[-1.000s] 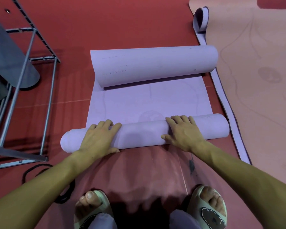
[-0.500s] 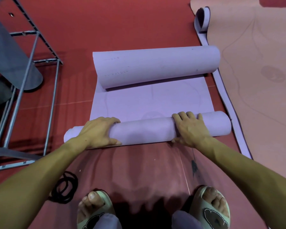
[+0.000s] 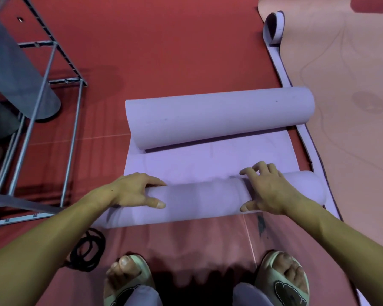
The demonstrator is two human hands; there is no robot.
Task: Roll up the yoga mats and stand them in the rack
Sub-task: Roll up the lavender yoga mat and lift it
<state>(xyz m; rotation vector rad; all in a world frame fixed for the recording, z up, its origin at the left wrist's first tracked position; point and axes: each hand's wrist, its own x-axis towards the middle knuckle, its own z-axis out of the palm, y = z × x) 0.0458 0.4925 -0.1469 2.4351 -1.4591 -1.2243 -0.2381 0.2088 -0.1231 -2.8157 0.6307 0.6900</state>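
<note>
Purple mat [image 3: 210, 164]: it is lying on the red floor [image 3: 164, 51], with a flat part showing in the middle and a roll at each end.
Near roll [image 3: 199, 199]: it is lying across the view, just in front of the person's feet, and both hands are resting on it.
Far roll [image 3: 219, 118]: it is sitting at the other end of the flat part (this one is thicker), and nothing is touching it.
Left hand [image 3: 135, 191]: it is gripping the near roll toward its left end, the fingers curling over the far side and the thumb lying along the front.
Right hand [image 3: 268, 188]: it is pressing on the near roll toward its right end, with the fingers spread and slightly bent over the top and the thumb at the front.
Rack [image 3: 53, 89]: it is standing at the left, a grey metal frame with a grey rolled mat [image 3: 16, 78] leaning inside.
Other mat [image 3: 341, 107]: it is lying flat at the right, in a pale pink colour.
Black cord [image 3: 86, 250]: it is lying coiled on the floor beside the left foot.
</note>
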